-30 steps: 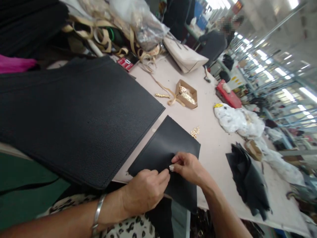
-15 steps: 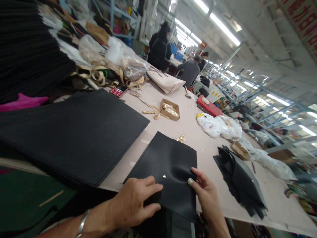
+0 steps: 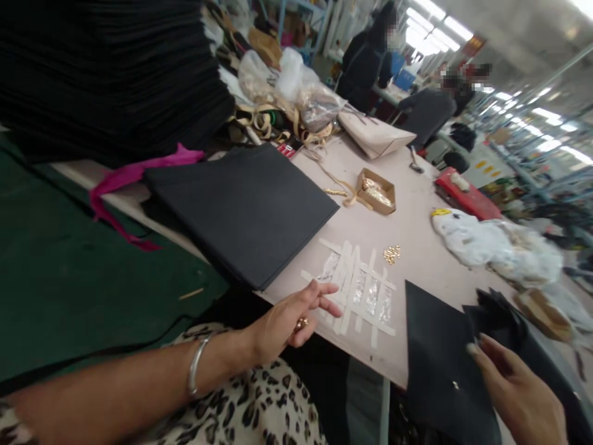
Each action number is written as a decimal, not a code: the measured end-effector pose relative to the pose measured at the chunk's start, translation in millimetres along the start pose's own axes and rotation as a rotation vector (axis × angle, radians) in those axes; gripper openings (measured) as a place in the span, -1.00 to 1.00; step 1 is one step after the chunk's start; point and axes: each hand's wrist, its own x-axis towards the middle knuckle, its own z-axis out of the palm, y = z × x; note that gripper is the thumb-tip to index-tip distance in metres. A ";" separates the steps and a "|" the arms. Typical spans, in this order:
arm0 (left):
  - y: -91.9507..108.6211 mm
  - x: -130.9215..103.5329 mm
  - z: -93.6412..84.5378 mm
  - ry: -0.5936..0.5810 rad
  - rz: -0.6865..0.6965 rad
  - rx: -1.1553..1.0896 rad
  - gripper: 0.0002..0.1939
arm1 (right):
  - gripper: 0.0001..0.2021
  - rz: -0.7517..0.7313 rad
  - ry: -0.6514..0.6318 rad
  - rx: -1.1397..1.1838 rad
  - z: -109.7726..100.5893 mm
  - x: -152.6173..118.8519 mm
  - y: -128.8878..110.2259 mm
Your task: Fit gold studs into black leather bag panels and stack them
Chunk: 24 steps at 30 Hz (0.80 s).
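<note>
My right hand [image 3: 519,383] grips the edge of a black leather panel [image 3: 435,346] between thumb and fingers. A small gold stud [image 3: 456,385] sits in that panel. Right beside it lies a bunch of similar black panels [image 3: 504,321], partly behind the held one. My left hand [image 3: 296,315] hovers near the table's front edge, index and middle fingers stretched out. Its other fingers curl around small gold-coloured studs [image 3: 301,323]. Beneath those fingertips are strips of pale tape [image 3: 345,290] stuck on the tabletop. Further back is a small pile of gold studs [image 3: 391,254].
Large black panels [image 3: 245,210] lie stacked at left, before a tall black stack [image 3: 106,74] and a magenta strip [image 3: 139,176]. A cardboard box [image 3: 377,191] holds gold pieces. White plastic bags [image 3: 477,238] and a red object [image 3: 467,194] stand right. People [image 3: 365,62] are behind.
The black panel has moved right, off the taped area, to the bunch of panels in my right hand. My left hand has let go of the panel. The view has swung left.
</note>
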 end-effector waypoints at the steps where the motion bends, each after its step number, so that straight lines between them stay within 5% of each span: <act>1: 0.1 -0.2 -1.6 0.006 0.014 0.021 -0.33 | -0.66 -0.066 -0.088 0.116 12.1 -19.1 -24.7; 6: 7.4 -8.2 -5.7 0.003 0.080 0.160 -0.25 | -0.80 -0.750 -0.429 0.461 60.0 -120.5 -142.5; 10: 17.5 -17.3 -5.9 -0.007 0.122 0.150 -0.13 | -0.74 -1.014 -0.505 0.511 74.9 -158.0 -194.8; 19: 21.8 -30.9 -14.5 0.048 0.245 0.206 -0.12 | -0.86 -1.126 -0.331 0.420 84.8 -179.1 -221.8; 24: 23.7 -27.8 -12.5 0.094 0.140 0.125 -0.09 | -0.83 -1.186 -0.228 0.352 87.0 -179.6 -223.8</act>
